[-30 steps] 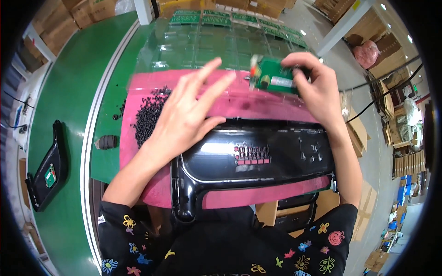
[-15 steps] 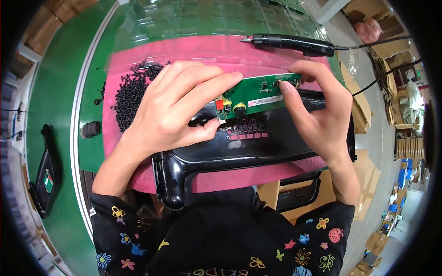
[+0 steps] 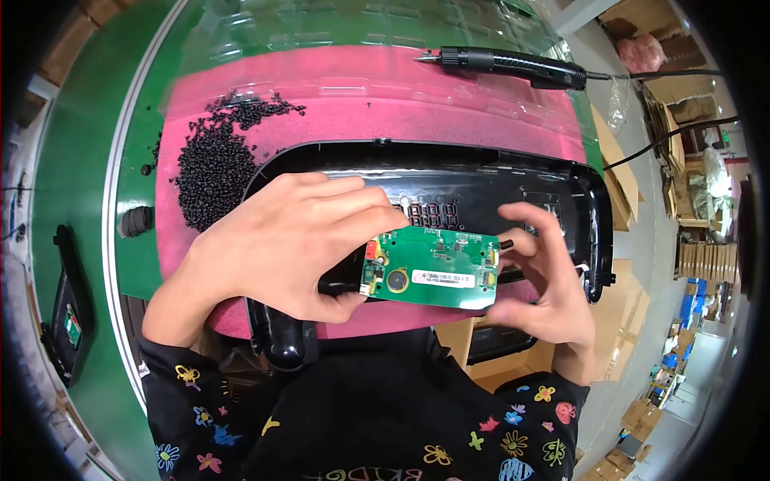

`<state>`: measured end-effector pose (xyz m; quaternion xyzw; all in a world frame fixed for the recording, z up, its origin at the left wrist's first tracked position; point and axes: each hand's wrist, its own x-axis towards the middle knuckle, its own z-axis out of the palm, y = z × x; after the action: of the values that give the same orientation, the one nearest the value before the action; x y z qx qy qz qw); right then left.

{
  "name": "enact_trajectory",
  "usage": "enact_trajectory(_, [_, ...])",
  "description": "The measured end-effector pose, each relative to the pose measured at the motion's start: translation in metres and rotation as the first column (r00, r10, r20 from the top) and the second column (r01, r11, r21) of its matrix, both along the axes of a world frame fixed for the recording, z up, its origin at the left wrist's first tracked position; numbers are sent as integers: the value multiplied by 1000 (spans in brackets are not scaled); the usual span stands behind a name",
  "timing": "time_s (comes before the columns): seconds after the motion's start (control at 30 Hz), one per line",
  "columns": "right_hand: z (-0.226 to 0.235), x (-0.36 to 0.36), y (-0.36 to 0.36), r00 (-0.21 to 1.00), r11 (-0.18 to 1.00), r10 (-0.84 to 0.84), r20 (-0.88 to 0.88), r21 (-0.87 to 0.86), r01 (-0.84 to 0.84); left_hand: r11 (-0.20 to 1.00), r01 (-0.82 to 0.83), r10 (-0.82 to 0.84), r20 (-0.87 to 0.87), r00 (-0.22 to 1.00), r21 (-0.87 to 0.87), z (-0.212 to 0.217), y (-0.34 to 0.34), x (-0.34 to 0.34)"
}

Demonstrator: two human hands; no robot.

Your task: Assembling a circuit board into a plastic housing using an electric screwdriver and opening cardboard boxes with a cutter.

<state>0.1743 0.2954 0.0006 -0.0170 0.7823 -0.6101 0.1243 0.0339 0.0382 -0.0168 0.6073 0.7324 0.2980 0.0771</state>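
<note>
A green circuit board (image 3: 449,290) with a white label is held tilted above a large black plastic housing (image 3: 337,156). My left hand (image 3: 297,244) grips its left end, near the red component, with the thumb at the lower corner. My right hand (image 3: 549,280) is around the board's right end with its index finger and thumb apart. Its thumb tip is by the lower right corner; whether it touches is hard to tell. A short black part (image 3: 505,244) sticks out from that end. Cutouts shaped like display digits (image 3: 433,214) show in the housing behind the board.
A pile of small black screws (image 3: 212,176) lies left on the pink mat (image 3: 337,88). A black electric screwdriver (image 3: 513,67) lies at the back, beside a clear plastic tray (image 3: 297,32). Another black housing (image 3: 68,321) stands far left. Cardboard (image 3: 630,321) is at the right.
The board has come nearer to me and turned flatter toward view, baring more of the housing. My right thumb has left the board's face, and the right fingers have spread.
</note>
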Motion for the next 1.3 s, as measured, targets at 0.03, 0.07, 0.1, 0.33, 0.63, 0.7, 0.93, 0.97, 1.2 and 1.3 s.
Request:
enact_trajectory(0.03, [-5, 2, -2, 998, 999, -33, -48, -10, 32, 1000, 3, -2, 24, 1000, -27, -1, 1, 0])
enact_trajectory(0.07, [-6, 0, 0, 998, 995, 0, -56, 99, 6, 998, 7, -4, 45, 999, -56, -2, 1, -1])
enact_trajectory(0.1, [-7, -1, 3, 998, 978, 33, -61, 206, -20, 999, 9, -7, 46, 999, -54, -3, 2, -2])
enact_trajectory(0.33, [-23, -30, 5, 947, 913, 39, -318, 397, 96, 990, -138, 137, -22, 990, -29, -10, 5, -3])
enact_trajectory(0.63, [-39, -44, 6, 913, 870, 77, -400, 475, 135, 969, -241, 238, -72, 969, -46, -16, 9, -5])
enact_trajectory(0.7, [-39, -45, 7, 914, 849, 97, -394, 512, 130, 966, -246, 240, -76, 968, -82, -15, 9, -5])
enact_trajectory(0.93, [-39, -47, 5, 923, 840, 91, -374, 527, 130, 959, -248, 239, -79, 968, -135, -14, 10, -8])
enact_trajectory(0.97, [-40, -47, 5, 922, 843, 91, -376, 523, 130, 958, -249, 240, -76, 968, -144, -14, 10, -8])
enact_trajectory(1.2, [-39, -48, 4, 924, 838, 90, -371, 530, 131, 959, -243, 234, -78, 969, -144, -15, 8, -10])
enact_trajectory(1.3, [-40, -49, 3, 925, 836, 90, -369, 533, 131, 961, -236, 227, -76, 971, -143, -16, 8, -11])
